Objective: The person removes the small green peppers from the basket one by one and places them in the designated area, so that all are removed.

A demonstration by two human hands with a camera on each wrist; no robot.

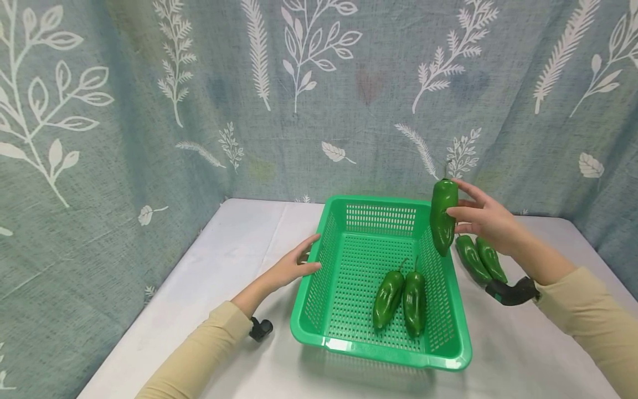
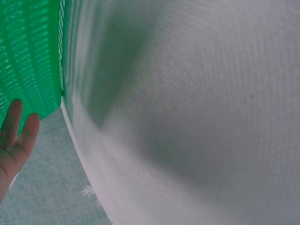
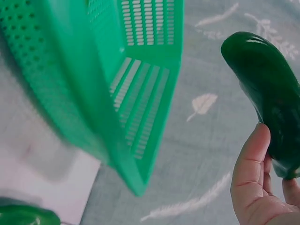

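Observation:
My right hand (image 1: 482,217) pinches a long green chili pepper (image 1: 442,219) between thumb and fingers, stem up, over the right rim of a green plastic basket (image 1: 381,353). In the right wrist view the same glossy pepper (image 3: 265,86) rises above the thumb. At the basket's left side, my left hand (image 1: 285,271) has its fingers extended, fingertips right at the rim. From the left wrist, those fingers (image 2: 31,133) overlap the basket's perforated outer wall. Inside the basket two green peppers, a left one (image 1: 387,299) and a right one (image 1: 414,306), lie side by side.
Two more green peppers, one nearer (image 1: 472,260) and one beyond it (image 1: 490,259), lie on the white tabletop (image 1: 244,233) right of the basket, below the right forearm. A patterned blue-green curtain (image 1: 319,138) hangs behind and left of the table. Each wrist carries a black camera mount.

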